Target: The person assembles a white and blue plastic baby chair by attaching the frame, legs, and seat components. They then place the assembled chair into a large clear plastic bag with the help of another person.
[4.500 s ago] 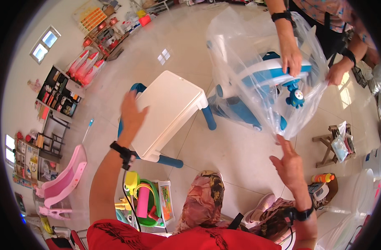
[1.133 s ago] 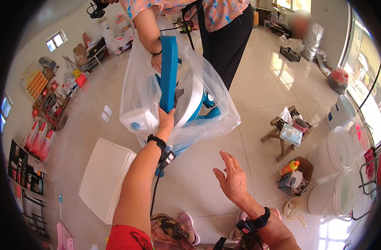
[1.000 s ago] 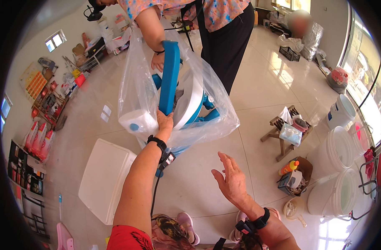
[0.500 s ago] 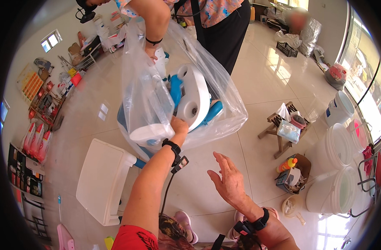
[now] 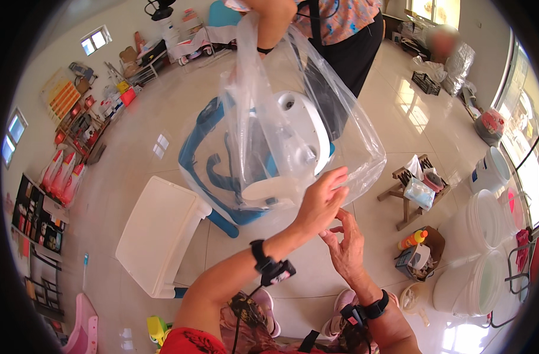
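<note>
— Where is the clear plastic bag [image 5: 340, 135]?
— Hanging in the air, held at its top by another person's hand [image 5: 269, 35]; white and blue furniture parts [image 5: 281, 147] sit inside.
— And the left hand [image 5: 321, 200]?
— Its grip is open, fingers pressing the bag's lower side.
— The right hand [image 5: 347, 245]?
— Open too, just below, touching nothing. A white tabletop [image 5: 157, 233] lies on the floor.

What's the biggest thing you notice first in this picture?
A big clear plastic bag fills the middle, with white and blue furniture parts inside. Another person's hand holds it up from the top. The left hand presses on its lower side, the right hand waits open just below, and a white tabletop lies on the floor to the left.
</note>
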Motion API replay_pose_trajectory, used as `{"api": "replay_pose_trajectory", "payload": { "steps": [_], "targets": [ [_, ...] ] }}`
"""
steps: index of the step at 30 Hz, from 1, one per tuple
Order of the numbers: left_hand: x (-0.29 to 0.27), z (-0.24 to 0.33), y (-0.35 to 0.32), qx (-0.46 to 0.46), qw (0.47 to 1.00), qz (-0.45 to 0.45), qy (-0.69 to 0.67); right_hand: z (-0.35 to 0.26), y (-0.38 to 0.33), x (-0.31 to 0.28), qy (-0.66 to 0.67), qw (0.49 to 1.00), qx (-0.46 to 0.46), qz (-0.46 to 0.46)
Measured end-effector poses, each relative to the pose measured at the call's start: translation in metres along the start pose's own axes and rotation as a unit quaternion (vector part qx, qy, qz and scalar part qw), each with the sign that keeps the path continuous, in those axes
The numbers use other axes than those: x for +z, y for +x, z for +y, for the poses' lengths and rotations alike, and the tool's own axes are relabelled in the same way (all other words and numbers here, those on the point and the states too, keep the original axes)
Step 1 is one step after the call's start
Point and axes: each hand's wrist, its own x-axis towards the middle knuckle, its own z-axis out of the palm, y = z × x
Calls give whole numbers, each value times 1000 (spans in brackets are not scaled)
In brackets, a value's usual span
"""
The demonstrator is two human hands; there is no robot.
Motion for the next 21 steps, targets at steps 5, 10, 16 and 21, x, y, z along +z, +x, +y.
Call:
{"api": "replay_pose_trajectory", "payload": {
  "steps": [5,10,16,21],
  "targets": [
    [-20,13,-70,116,977,175,-47,-6,0,9,50,998,34,-17],
    [-40,-25,-111,81,952,294,-37,5,4,28,102,990,92,13],
    [-74,-40,-121,64,929,362,50,15,8,39,91,990,93,51],
    [-91,-37,-126,46,928,369,36,29,18,42,93,987,89,95]
  ]
}}
